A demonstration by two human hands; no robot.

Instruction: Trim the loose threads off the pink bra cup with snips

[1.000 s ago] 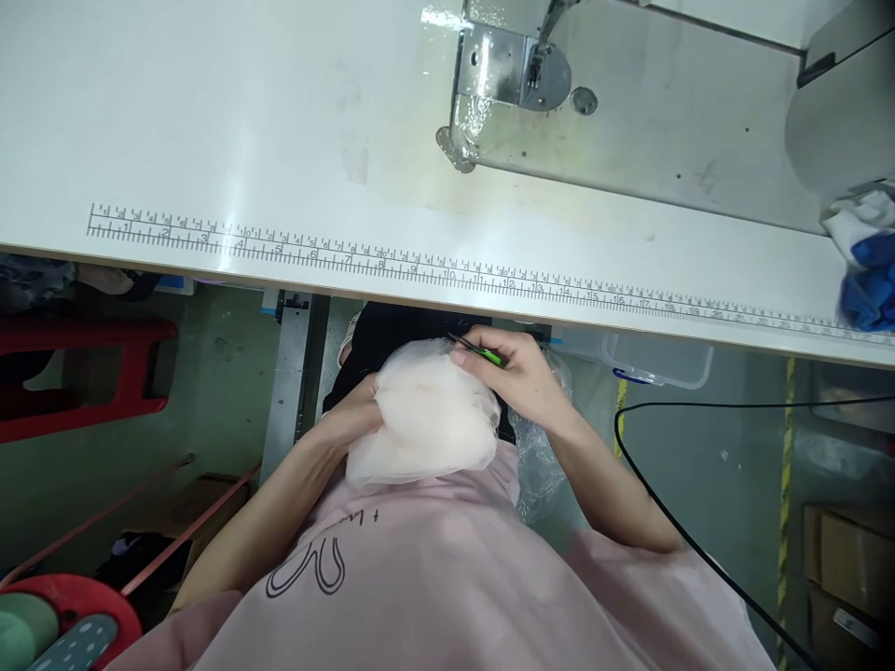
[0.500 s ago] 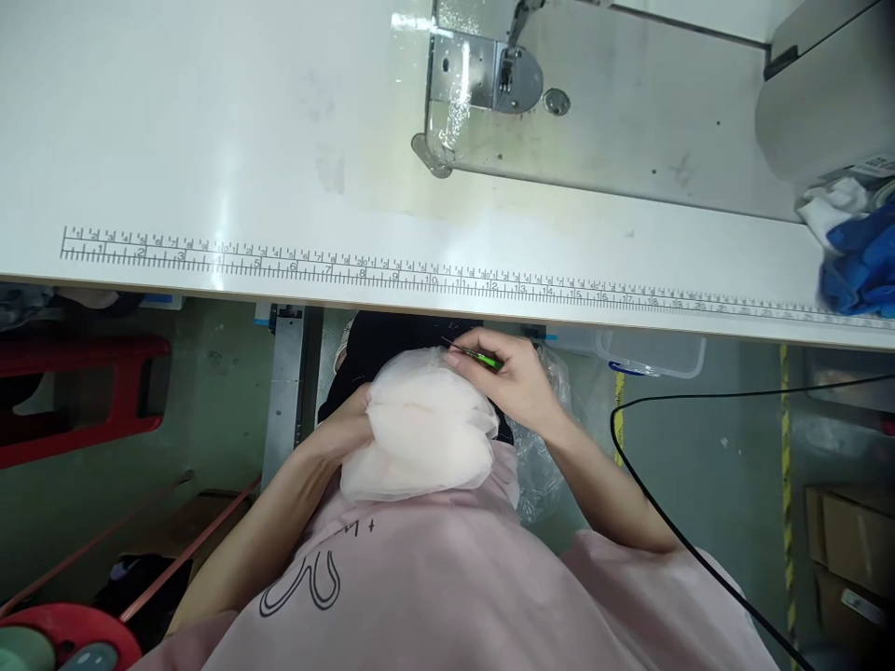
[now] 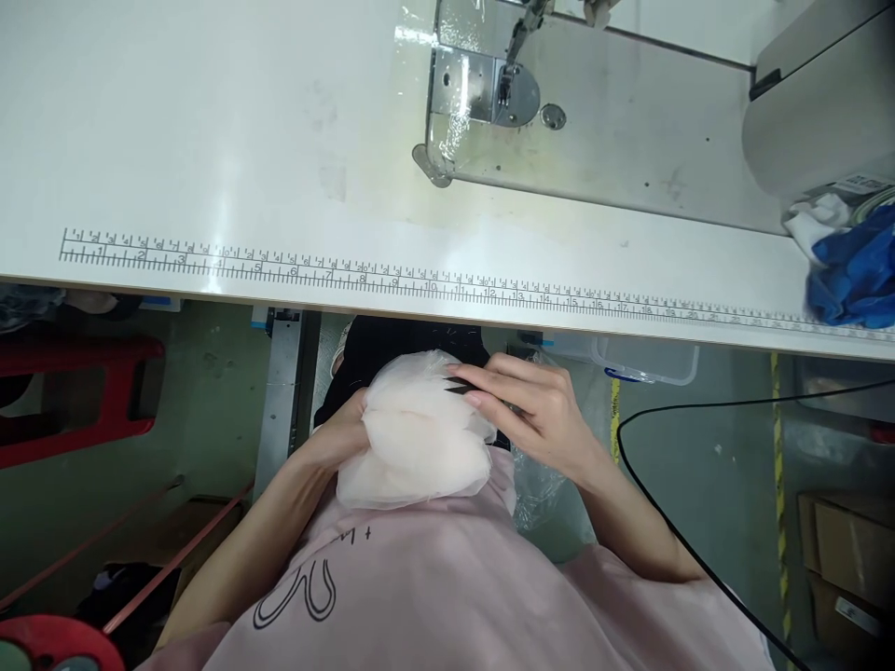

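L hand clamps pale fabric bundle in lap, below worktop edge. R hand pinches small snips, tips at fabric's top edge. Step: prob. thread trimming; needs steady fabric.

Left hand: palm and most fingers lying hidden behind the sheer pale fabric bundle. Right hand: covering nearly all of a thin dark tool, only its tip showing, kind impossible to tell. Clear plastic bag: partly hiding behind the right wrist. Blue cloth: running off the right edge. Sewing machine: head being cut off at the top edge, needle too small to make out. Red stool: sitting partly under the table.
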